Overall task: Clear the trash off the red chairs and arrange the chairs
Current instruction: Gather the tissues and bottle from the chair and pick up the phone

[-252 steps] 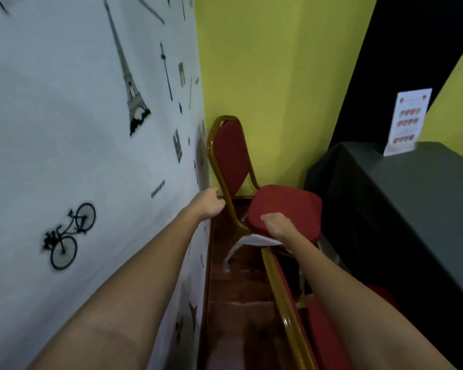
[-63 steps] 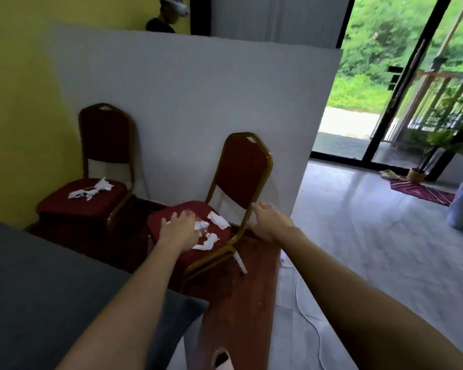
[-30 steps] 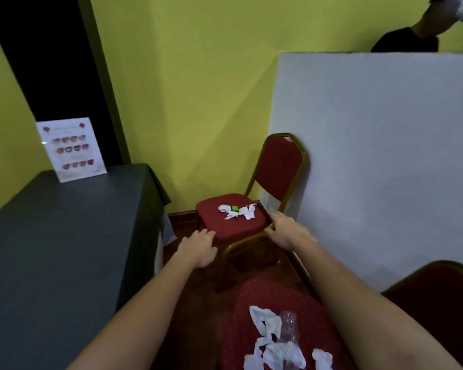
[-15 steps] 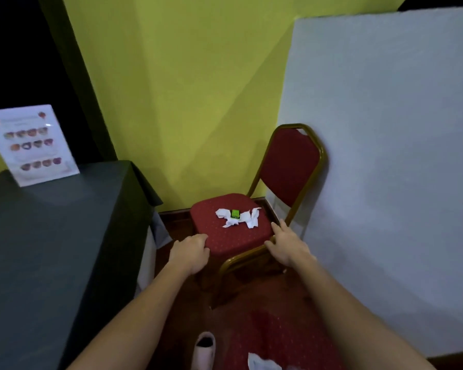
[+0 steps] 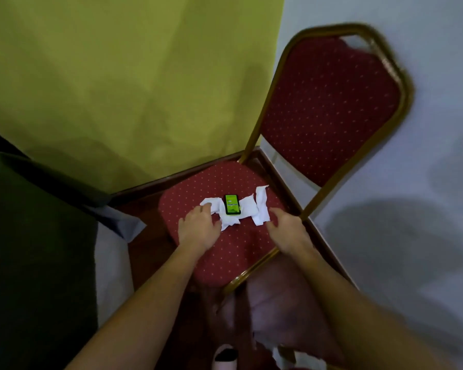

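A red chair (image 5: pixel 329 108) with a gold frame stands in the corner, its back against the white panel. On its seat (image 5: pixel 235 252) lie crumpled white paper scraps (image 5: pixel 251 212) with a small green-and-black item (image 5: pixel 232 204) on top. My left hand (image 5: pixel 198 227) hovers over the seat, fingertips touching the left end of the paper, fingers spread. My right hand (image 5: pixel 286 228) is over the seat just right of the paper, fingers apart, holding nothing.
A dark draped table (image 5: pixel 32 249) stands close on the left. Behind the chair are a yellow-green wall (image 5: pixel 118 76) and a white panel (image 5: pixel 425 209) on the right. More white scraps (image 5: pixel 302 359) and a shoe tip (image 5: pixel 225 356) show at the bottom edge.
I have leaned in over the chair, which fills more of the view. Both hands moved from the seat's front edge up onto the seat, toward the paper.
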